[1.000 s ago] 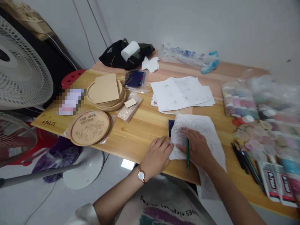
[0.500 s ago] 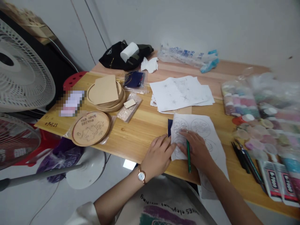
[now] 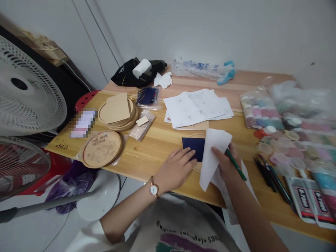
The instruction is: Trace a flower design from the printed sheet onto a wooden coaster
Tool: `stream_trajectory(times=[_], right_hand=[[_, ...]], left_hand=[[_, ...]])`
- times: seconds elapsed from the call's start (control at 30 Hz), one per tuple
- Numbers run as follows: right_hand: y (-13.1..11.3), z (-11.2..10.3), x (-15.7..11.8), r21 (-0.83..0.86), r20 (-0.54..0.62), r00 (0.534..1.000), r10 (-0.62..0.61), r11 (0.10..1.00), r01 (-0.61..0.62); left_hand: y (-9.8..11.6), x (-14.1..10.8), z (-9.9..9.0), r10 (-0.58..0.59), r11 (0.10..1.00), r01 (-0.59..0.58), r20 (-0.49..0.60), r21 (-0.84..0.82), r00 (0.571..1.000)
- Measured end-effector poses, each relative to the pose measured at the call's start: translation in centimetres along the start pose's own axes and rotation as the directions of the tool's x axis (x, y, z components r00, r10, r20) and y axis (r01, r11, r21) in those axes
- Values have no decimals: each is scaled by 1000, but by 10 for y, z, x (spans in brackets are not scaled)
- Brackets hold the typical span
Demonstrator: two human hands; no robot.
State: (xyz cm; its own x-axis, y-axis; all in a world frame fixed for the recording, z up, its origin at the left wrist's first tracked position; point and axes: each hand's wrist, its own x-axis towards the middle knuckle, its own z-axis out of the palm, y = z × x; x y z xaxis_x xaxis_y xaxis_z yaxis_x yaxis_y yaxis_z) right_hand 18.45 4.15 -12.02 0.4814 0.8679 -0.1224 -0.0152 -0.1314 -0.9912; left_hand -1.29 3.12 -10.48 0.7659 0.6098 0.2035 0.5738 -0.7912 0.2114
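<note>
My right hand [image 3: 224, 163] pinches a lifted sheet of white tracing paper [image 3: 212, 155] and also holds a green pencil [image 3: 236, 165]. The paper's lower part still hangs down over the table edge. My left hand [image 3: 177, 169] lies with its fingertips on a dark blue sheet of transfer paper [image 3: 193, 147]. Beneath the blue sheet, the curved edge of a round wooden disc [image 3: 201, 135] shows. Most of the disc stays hidden.
On the wooden table [image 3: 149, 157] lie drawn paper sheets, wooden discs, and small plastic bags. Bags of coloured beads, B-7000 glue tubes [image 3: 301, 199] and black brushes [image 3: 266, 175] fill the right. Beyond the table's left end stand an electric fan [image 3: 26, 87] and a red stool.
My right hand has lifted the white paper up and back, uncovering the dark blue sheet. The pencil now tilts across that hand, and my view has shifted slightly.
</note>
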Motion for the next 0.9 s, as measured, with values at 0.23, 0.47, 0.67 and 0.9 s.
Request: stream_trajectory(times=[0.23,0.47,0.67,0.9], right_hand=[[-22,-7,-8,307,-76,982,173,941,-142],[-41,-23,-14,314,-119,977,175,940,-130],[-38,-24,-15,302,-99,975,198,940,-160],[-37,-23,-16,282,-83,980,179,948,-149]], left_hand=[[-31,2,13,59,998,-58,76,-5,995],[-33,5,12,90,995,-86,108,-49,990],[-30,7,16,84,996,-80,98,-44,992],[-25,5,21,66,998,-67,59,3,996]])
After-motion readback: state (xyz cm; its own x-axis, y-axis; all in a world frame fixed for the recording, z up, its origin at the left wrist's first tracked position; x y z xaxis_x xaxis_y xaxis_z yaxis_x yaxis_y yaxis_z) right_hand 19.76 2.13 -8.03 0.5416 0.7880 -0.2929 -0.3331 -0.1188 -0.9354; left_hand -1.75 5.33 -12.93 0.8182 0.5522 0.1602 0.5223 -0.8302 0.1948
